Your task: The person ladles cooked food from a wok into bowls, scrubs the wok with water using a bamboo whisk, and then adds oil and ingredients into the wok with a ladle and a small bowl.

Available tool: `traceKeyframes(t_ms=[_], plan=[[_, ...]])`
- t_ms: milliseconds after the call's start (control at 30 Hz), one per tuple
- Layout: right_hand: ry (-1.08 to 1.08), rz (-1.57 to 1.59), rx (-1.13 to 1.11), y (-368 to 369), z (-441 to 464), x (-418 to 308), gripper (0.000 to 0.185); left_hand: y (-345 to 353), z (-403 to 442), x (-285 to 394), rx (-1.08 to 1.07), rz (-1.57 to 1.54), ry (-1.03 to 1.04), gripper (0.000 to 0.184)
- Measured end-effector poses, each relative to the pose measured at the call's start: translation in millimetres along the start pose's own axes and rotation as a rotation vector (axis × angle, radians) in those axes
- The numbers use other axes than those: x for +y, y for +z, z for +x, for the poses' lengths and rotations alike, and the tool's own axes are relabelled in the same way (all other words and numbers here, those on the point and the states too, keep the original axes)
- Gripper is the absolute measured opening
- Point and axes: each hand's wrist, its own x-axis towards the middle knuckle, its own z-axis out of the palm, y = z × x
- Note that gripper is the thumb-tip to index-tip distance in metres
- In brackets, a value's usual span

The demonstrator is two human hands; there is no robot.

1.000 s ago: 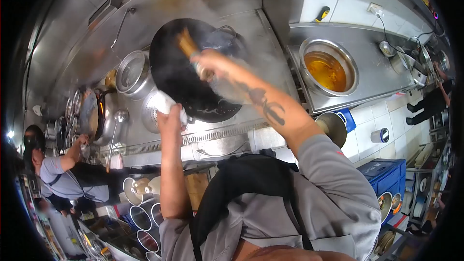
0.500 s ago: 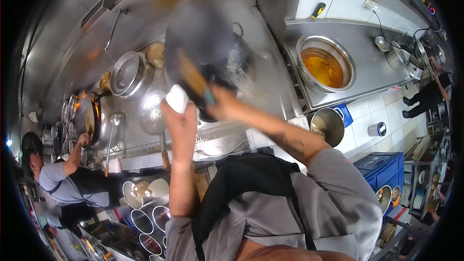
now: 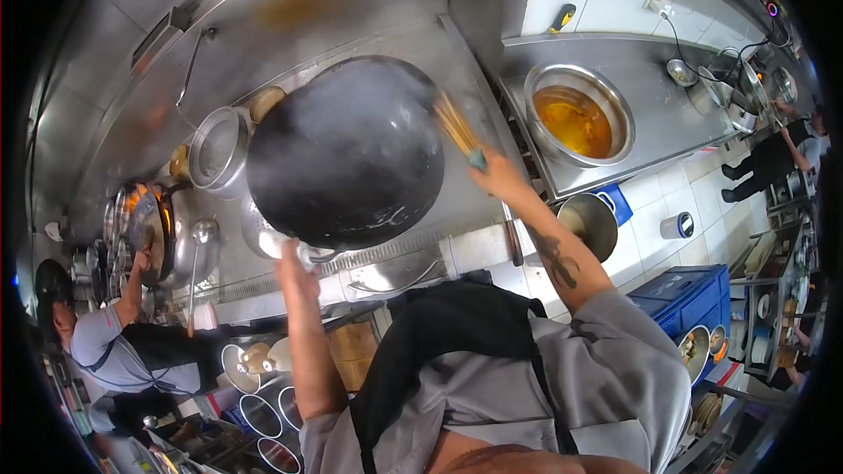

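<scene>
A large black wok (image 3: 351, 158) sits on the stove with its steaming, wet-looking inside facing up. At its near rim, my left hand (image 3: 299, 270) is closed around the wok's ear handle through a folded white cloth (image 3: 307, 253). My right hand (image 3: 500, 177) grips the teal-bound end of a bamboo wok brush (image 3: 458, 130). The brush's splayed bristles are at the wok's right rim; whether they touch it I cannot tell. Behind the wok's left edge, a perforated skimmer (image 3: 261, 233) is partly hidden.
Left of the wok stand a metal pot (image 3: 215, 149) and a ladle (image 3: 204, 233). A steel basin (image 3: 625, 118) of orange oil rests on the right counter. A deep pot (image 3: 606, 233) stands below it. At far left, a co-worker (image 3: 132, 342) handles another wok over flames.
The wok, blurred and tilted before, now lies with its inside facing up. My right hand and the brush have moved right, toward its rim. My left hand has shifted down and left.
</scene>
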Motion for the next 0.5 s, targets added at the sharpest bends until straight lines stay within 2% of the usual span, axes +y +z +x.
traceKeyframes(t_ms=[67,133,200,233,333,367,500], plan=[[0.168,0.060,-0.013,7,-27,14,0.056,-2,10,-35,-0.045,-0.109,-0.118,0.016],[0.163,0.050,-0.040,30,-50,55,0.057,15,23,-74,-0.125,-0.317,-0.194,0.011],[0.332,-0.037,-0.154,32,-73,37,0.056,46,13,-83,-0.227,-0.313,-0.198,0.011],[0.417,-0.082,-0.213,33,-83,29,0.056,61,14,-82,-0.196,-0.295,-0.233,0.013],[0.243,-0.193,-0.177,71,-103,73,0.054,92,30,-87,-0.165,-0.302,-0.258,0.016],[0.261,-0.253,-0.203,62,-104,61,0.051,98,37,-90,-0.187,-0.311,-0.245,0.016],[0.267,-0.433,-0.048,52,-112,65,0.055,113,52,-95,-0.192,-0.340,-0.208,0.015]])
